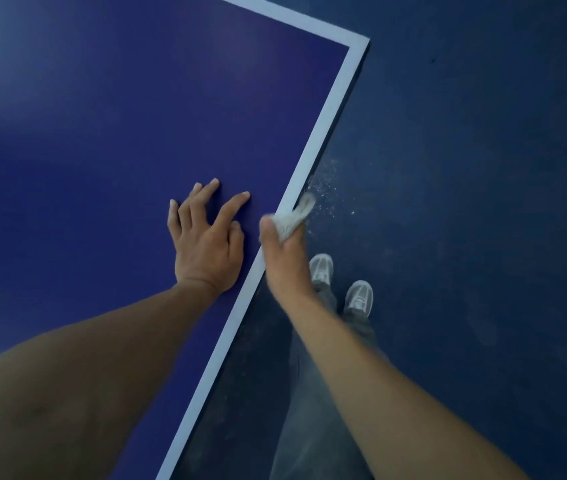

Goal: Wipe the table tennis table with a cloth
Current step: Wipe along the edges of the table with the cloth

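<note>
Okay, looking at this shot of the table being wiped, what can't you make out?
Head view: the cloth is motion-blurred and bunched in the right hand; its size and contact with the table edge are unclear.
Head view: the frame's left and top edges cut off most of the table.
Head view: pale specks on the floor are too small to identify.

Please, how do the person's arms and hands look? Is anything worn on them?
Both the left hand and the right hand are bare: no gloves, rings or watch show. The left forearm and right forearm are bare too, with no sleeve in view.
</note>
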